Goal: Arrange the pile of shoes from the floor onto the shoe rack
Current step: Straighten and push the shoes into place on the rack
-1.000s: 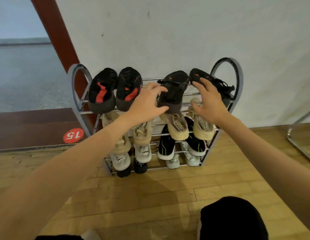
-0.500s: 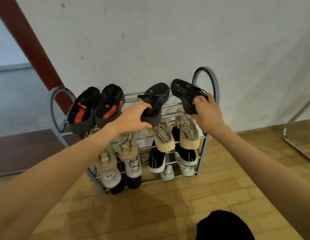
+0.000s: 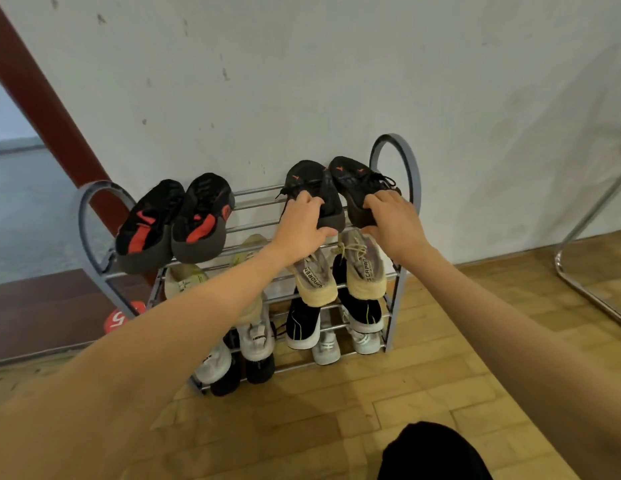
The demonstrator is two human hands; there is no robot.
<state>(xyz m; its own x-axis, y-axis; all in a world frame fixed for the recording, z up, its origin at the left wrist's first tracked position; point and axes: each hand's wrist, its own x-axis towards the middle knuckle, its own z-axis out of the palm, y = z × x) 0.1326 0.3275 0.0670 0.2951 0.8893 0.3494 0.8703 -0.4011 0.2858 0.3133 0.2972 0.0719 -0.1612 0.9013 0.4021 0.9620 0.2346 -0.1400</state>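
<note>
A grey metal shoe rack (image 3: 398, 157) stands against the white wall, with shoes on all its tiers. On the right of its top tier lie two black shoes with small orange marks, side by side, toes toward the wall. My left hand (image 3: 300, 226) grips the heel of the left black shoe (image 3: 307, 180). My right hand (image 3: 392, 221) grips the heel of the right black shoe (image 3: 352, 178). A black-and-red pair (image 3: 174, 221) sits on the left of the same tier.
Beige sneakers (image 3: 362, 271), black sneakers with green stripes (image 3: 302, 323) and white sneakers (image 3: 255, 337) fill the lower tiers. Bare wooden floor (image 3: 337, 410) lies in front. A chrome tube frame (image 3: 579, 282) stands at the right, a red round floor sticker (image 3: 116, 320) at the left.
The two black shoes have come together at the right end of the top tier. Both hands slid from the shoes' sides onto their heels. The view shifted right.
</note>
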